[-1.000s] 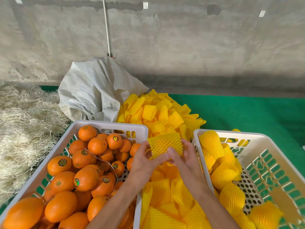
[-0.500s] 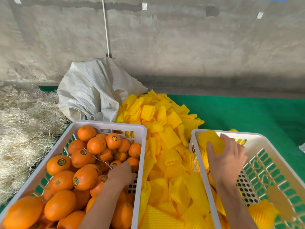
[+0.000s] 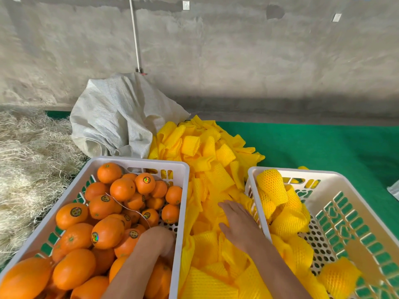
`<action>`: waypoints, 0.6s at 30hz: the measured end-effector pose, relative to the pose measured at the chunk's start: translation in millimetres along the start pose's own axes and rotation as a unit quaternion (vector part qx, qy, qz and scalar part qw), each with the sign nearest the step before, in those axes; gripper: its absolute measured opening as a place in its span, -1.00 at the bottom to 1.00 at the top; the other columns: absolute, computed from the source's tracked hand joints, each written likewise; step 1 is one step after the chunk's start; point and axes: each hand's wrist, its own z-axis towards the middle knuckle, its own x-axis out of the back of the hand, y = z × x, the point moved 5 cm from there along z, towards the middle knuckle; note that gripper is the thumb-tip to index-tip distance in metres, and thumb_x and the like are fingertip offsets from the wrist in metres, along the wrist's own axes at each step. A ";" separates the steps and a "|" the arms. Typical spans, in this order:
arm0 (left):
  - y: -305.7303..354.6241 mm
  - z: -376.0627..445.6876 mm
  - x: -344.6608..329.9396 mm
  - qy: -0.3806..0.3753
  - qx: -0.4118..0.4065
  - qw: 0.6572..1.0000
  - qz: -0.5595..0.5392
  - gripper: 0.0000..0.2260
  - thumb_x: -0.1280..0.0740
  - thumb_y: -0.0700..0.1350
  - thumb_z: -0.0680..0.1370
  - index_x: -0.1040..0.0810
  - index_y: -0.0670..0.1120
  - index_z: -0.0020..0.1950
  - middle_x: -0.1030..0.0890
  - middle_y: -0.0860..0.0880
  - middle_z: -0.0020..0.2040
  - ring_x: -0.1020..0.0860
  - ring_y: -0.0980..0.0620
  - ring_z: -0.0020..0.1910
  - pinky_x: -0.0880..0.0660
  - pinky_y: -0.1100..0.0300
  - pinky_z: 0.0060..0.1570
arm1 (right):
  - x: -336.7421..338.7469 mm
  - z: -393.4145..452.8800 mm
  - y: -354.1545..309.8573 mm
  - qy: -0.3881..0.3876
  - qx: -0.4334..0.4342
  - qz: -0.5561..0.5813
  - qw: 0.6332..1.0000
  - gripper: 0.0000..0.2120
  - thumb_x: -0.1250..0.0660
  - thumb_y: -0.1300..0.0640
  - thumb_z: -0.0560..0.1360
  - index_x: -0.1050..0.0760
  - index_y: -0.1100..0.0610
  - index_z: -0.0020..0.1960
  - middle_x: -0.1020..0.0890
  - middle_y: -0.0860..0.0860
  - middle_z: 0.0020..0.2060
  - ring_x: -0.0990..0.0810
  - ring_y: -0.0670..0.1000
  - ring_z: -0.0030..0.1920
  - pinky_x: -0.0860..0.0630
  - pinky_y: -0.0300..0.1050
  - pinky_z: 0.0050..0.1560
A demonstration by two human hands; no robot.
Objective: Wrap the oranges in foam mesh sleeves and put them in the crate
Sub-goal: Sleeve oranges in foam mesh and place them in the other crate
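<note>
orange fruit, the oranges [image 3: 108,214], fills the left crate [image 3: 138,164] to near its rim. the left hand [image 3: 158,241] reaches down among them by the crate's right wall, its fingers hidden, so i cannot tell their grip. the right hand [image 3: 239,225] lies flat with straight fingers on the loose foam mesh sleeves [image 3: 207,160] heaped in the gap between both crates. wrapped oranges [image 3: 280,203] line the right crate [image 3: 336,175] along its left wall; its right half shows bare floor.
</note>
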 end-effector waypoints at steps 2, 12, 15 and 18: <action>2.4 -0.7 -0.3 0.013 0.003 1.000 0.010 -0.57 -0.29 -0.05 0.68 -0.39 -0.14 0.54 -0.53 -0.18 0.42 -0.50 -0.19 0.38 -0.43 0.02 0.33 | -0.2 2.2 4.6 -0.010 -0.029 -0.006 1.000 -0.44 -0.19 0.04 0.71 -0.09 -0.06 0.65 -0.05 0.04 0.65 -0.06 0.11 0.63 -0.15 0.04 0.59; -16.8 3.3 31.9 0.300 0.032 0.937 -0.174 -0.71 -0.20 -0.16 0.71 -0.37 -0.08 0.44 -0.49 -0.17 0.34 -0.48 -0.23 0.34 -0.43 -0.09 0.38 | 4.7 3.5 4.8 0.036 -0.038 0.006 0.999 -0.70 -0.17 0.11 0.70 -0.43 0.06 0.42 -0.30 0.02 0.54 -0.30 0.07 0.51 -0.26 -0.07 0.48; -21.9 -8.8 45.4 0.453 0.051 0.843 -0.284 -0.61 -0.23 -0.10 0.71 -0.30 -0.10 0.53 -0.40 -0.22 0.41 -0.41 -0.28 0.35 -0.39 -0.14 0.38 | 17.5 2.4 -2.0 0.105 -0.017 0.053 0.993 -0.66 -0.13 0.08 0.72 -0.42 0.07 0.47 -0.43 -0.03 0.47 -0.38 -0.01 0.46 -0.29 -0.11 0.48; -22.6 -30.6 55.0 0.604 -0.009 0.701 -0.378 -0.49 -0.32 -0.02 0.68 -0.28 -0.11 0.58 -0.37 -0.20 0.48 -0.44 -0.23 0.38 -0.52 -0.05 0.26 | 35.3 -3.3 -10.6 0.205 0.009 0.137 0.969 -0.79 -0.26 0.08 0.69 -0.64 0.13 0.18 -0.66 0.00 0.13 -0.61 0.00 0.14 -0.53 -0.02 0.17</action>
